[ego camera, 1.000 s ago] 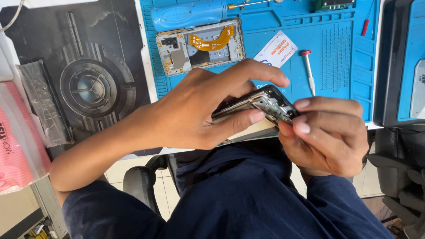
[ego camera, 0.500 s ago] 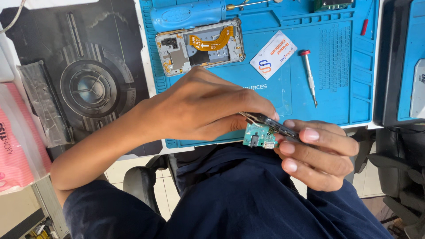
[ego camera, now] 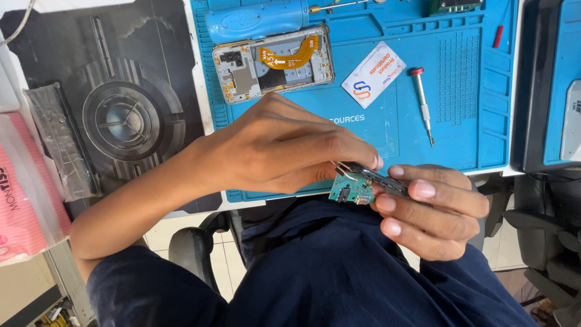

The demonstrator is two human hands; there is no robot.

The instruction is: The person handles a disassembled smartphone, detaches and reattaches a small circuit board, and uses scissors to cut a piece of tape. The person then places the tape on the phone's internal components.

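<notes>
Gripping now: both hands meet over the lap, at the desk's near edge.
Right hand [ego camera: 433, 209]: fingers curled, clamped on a dark phone part [ego camera: 378, 175].
Circuit board [ego camera: 351, 189]: small, green, hanging under that part between the two hands.
Left hand [ego camera: 284, 145]: fingertips pinched on the part's near end, right above the board.
Blue mat [ego camera: 472, 121]: behind the hands, on the desk.
On the mat: opened phone frame [ego camera: 273, 63], white card [ego camera: 373, 75], red-capped screwdriver [ego camera: 422, 104].
</notes>
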